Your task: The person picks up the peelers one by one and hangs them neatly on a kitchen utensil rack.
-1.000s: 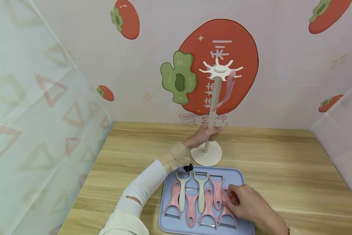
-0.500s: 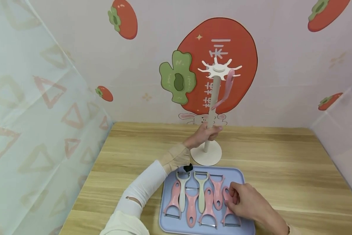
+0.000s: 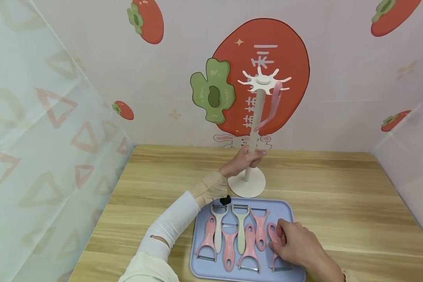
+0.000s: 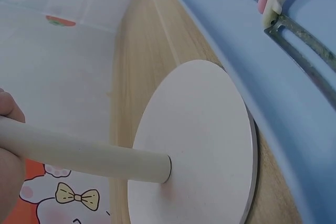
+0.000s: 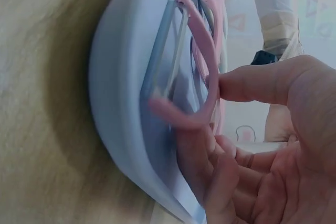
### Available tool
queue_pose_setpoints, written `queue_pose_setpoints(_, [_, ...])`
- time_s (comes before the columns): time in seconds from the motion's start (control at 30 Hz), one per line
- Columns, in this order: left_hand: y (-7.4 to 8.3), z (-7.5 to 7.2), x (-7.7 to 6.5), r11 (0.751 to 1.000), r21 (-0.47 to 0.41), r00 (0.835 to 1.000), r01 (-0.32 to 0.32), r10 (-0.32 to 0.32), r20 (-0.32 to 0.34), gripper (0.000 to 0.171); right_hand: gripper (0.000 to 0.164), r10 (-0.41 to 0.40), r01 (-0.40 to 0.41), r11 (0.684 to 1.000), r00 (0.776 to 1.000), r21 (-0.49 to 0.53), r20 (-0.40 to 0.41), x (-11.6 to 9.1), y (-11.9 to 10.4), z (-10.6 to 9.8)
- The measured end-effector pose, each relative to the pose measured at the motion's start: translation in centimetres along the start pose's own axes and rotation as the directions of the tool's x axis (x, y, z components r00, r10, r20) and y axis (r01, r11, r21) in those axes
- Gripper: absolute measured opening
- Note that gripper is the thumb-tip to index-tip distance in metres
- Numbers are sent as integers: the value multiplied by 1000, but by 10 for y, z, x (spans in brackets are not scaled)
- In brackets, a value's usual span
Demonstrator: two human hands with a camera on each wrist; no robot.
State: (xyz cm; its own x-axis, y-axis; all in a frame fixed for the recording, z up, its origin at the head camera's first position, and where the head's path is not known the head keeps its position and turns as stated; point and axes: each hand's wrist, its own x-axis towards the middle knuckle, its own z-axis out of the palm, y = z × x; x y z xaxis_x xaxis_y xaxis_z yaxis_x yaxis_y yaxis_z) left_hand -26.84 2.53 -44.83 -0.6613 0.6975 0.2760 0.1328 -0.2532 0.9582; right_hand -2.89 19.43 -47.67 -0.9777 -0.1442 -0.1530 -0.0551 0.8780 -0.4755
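My left hand [image 3: 241,161] grips the pole of a white stand [image 3: 258,111] low down, above its round base [image 4: 194,135]. A ring of hooks [image 3: 264,81] tops the stand, and one pink peeler [image 3: 275,102] hangs from its right side. Over the right part of a blue tray [image 3: 283,210], my right hand [image 3: 297,243] pinches a pink peeler [image 5: 212,51] between thumb and fingers. That peeler's blade end points toward the tray's near side; the hand covers part of its handle and frame.
Several more peelers lie side by side in the tray, among them a pink peeler [image 3: 249,244] and a pale green peeler [image 3: 241,233]. The tray sits on a wooden table [image 3: 345,203] just in front of the stand. A patterned wall [image 3: 169,78] rises behind the table.
The peeler under my right hand has swung its blade end to the right, away from its neighbour. My right hand has shifted only slightly; my left hand keeps its grip on the pole.
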Motion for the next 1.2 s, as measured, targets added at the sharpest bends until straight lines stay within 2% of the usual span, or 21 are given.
queue_pose_setpoints(0.17, [-1, 1, -1, 1000, -6, 1000, 0, 0, 0, 46, 31, 11, -11, 1000, 1000, -8, -22, -1, 0, -3])
queue_pose_setpoints(0.43, [-4, 3, -1, 1000, 23, 1000, -13, 13, 21, 48, 27, 8, -8, 998, 1000, 65, 8, -5, 3, -13])
queue_pose_setpoints(0.67, [-4, 1, -1, 999, 41, 1000, -20, 19, 22, 49, 25, -67, 66, 988, 998, 137, 2, 3, 9, -28])
queue_pose_setpoints(0.87, [-4, -1, -3, 1000, 24, 1000, -20, 20, 21, 52, 29, -77, 80, 977, 997, 196, -25, 11, 11, -49])
queue_pose_setpoints(1.07, [-2, -1, -3, 999, 28, 999, -32, 31, 23, 50, 31, -151, 175, 952, 982, 251, -114, 18, 18, -66])
queue_pose_setpoints(1.2, [-1, -1, -1, 999, 35, 999, -35, 34, 23, 48, 35, -188, 242, 936, 957, 255, -219, 23, 23, -75])
